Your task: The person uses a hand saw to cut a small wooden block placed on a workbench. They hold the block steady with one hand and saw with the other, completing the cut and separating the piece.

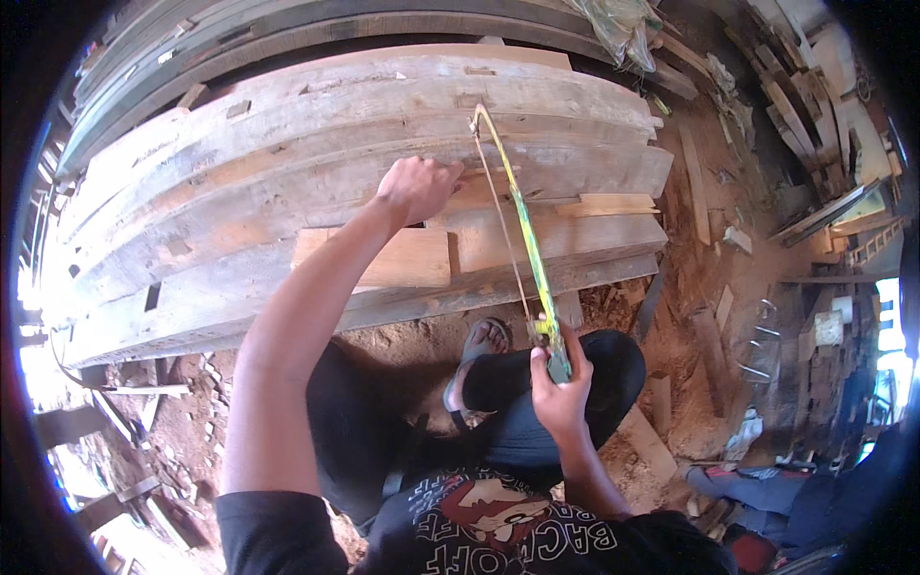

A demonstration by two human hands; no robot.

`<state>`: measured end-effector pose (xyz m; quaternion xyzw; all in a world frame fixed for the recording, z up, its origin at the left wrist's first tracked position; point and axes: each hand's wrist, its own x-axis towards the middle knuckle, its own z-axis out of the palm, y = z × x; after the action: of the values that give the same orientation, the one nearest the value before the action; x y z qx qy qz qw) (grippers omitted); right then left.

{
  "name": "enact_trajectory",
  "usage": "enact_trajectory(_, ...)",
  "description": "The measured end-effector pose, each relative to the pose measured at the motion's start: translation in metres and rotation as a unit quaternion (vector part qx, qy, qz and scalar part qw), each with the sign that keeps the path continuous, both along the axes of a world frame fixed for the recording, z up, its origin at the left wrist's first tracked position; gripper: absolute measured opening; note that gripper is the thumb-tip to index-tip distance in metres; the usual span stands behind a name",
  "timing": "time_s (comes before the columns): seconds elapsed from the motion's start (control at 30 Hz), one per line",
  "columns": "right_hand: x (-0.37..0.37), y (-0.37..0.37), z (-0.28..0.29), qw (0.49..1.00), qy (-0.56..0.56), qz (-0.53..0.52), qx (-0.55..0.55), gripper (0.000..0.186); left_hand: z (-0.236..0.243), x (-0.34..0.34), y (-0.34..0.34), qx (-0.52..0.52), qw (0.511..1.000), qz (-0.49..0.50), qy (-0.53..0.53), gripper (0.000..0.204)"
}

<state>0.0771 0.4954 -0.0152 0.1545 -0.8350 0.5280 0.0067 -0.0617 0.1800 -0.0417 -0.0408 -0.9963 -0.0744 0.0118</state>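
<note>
Black shirt cloth [585, 517] lies nearest, along the lower edge; beyond my knees, wooden beams [594, 168] lie side by side, running across in front of me; my right hand [563, 388] is closed round the handle of a yellow-green saw [528, 225]; its long axis runs forward from that grip, leaning a little left, so it crosses the grain of the beams; the thin blade [504, 222] is on the frame's left side, facing my left hand [420, 187]; that hand is curled on the wood just left of the blade's far half, beyond a pale block [410, 261]; whether its fingers pinch anything I cannot tell, nor whether the blade touches wood; my right hand is nearer the saw, being on it.
</note>
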Motion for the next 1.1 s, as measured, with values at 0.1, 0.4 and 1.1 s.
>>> enact_trajectory(0.1,-0.004,-0.004,0.005,0.999,-0.043,-0.018,0.019,0.039,-0.004,0.002,0.000,0.015,1.000,-0.013,-0.003,0.038)
enact_trajectory(0.4,-0.005,-0.022,0.004,0.998,0.056,0.003,0.015,0.035,-0.006,-0.002,-0.007,0.024,0.999,-0.016,0.039,0.038)
enact_trajectory(1.1,-0.019,-0.024,0.002,0.985,-0.165,-0.032,0.032,0.040,-0.001,0.010,0.007,-0.015,1.000,-0.018,0.003,0.034)
